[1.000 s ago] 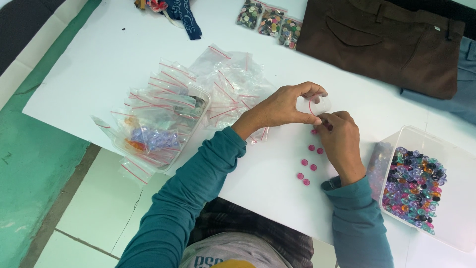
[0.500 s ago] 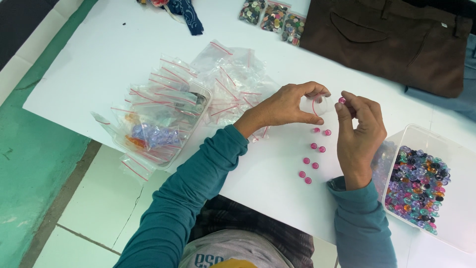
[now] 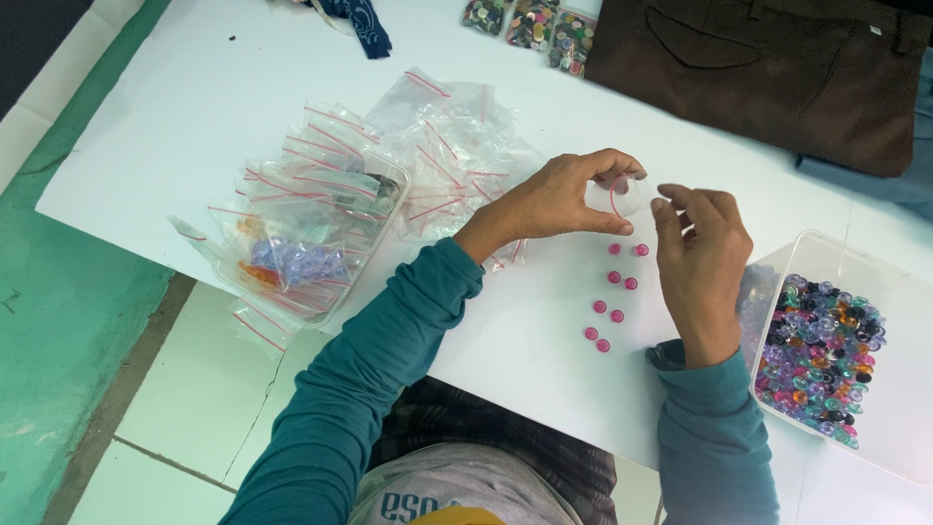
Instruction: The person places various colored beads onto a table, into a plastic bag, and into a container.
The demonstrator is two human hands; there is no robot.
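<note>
Left hand pinched shut on a small clear zip bag, held just above the white table. Right hand curled, fingertips at the bag's mouth; can't tell if anything's pinched there. Pink beads scattered right below. Bead tub cut off at right.

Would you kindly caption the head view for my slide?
Left hand holds a small clear bag; right hand beside it, above pink beads.
</note>
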